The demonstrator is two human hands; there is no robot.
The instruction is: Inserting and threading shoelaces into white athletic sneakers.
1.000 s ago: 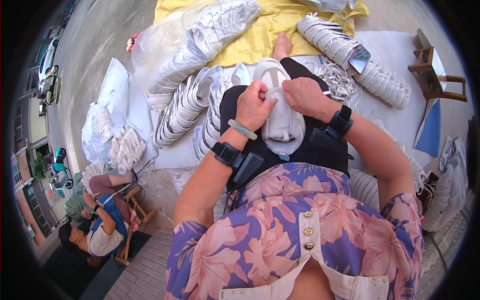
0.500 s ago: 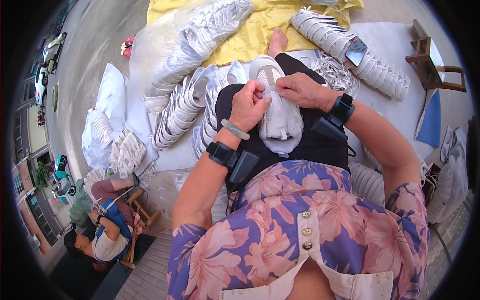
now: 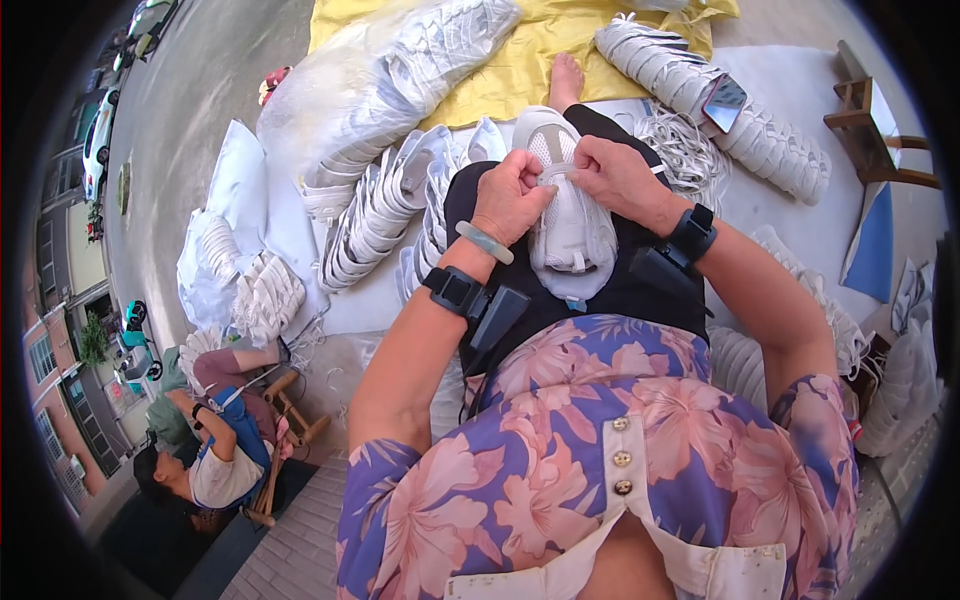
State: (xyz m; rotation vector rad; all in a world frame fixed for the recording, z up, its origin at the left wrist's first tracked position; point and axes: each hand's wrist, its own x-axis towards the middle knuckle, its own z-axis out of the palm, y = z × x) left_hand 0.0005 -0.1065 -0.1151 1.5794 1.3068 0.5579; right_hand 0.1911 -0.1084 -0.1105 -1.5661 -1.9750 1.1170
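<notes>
A white and grey shoe upper point(image 3: 574, 245) lies on my lap, its mesh toe pointing away from me and its heel opening toward my body. Over the front of its lacing, my left hand point(image 3: 508, 198) is closed in a pinch, thumb against the fingers. My right hand point(image 3: 622, 182) pinches just opposite, close to the left. Between the two sets of fingertips runs a white shoelace point(image 3: 556, 174), stretched short across the upper; the fingers cover its ends. Beyond my right hand, a heap of loose white laces point(image 3: 685, 150) rests on the white sheet.
Nested shoe uppers lie in rows: one row point(image 3: 365, 225) at left, another point(image 3: 770, 140) at right bearing a phone point(image 3: 724, 103). Plastic wraps a far stack point(image 3: 400, 90) by a yellow sheet point(image 3: 530, 75). A wooden stool point(image 3: 862, 125) stands right; a seated person point(image 3: 225, 455) works at lower left.
Both hands stay pinched over the lacing; the right has shifted slightly and its fingers now point more steeply down at the upper. The whole view has moved a little.
</notes>
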